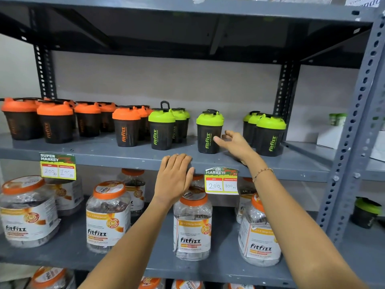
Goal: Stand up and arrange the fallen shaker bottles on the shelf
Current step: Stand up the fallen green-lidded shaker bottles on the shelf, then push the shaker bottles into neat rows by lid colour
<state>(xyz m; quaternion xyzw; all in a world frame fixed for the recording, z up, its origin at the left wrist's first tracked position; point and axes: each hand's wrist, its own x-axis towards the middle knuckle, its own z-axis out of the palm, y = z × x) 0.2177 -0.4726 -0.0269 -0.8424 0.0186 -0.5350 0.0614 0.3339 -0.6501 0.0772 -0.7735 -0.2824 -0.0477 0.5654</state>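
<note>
while all the shaker bottles (209, 132) are standing upright on the shelf (104, 152), we are reaching our right hand (235, 146), fingers spread and holding nothing, beside one green-lid bottle, probably to align it; our left hand (174, 180) is lying flat, empty, on the edge

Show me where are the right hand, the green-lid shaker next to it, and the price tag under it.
right hand (235, 146): head view, back of the hand.
green-lid shaker (209, 135): head view, dark body beside the logo.
price tag (221, 181): head view, middle of the card.
</note>
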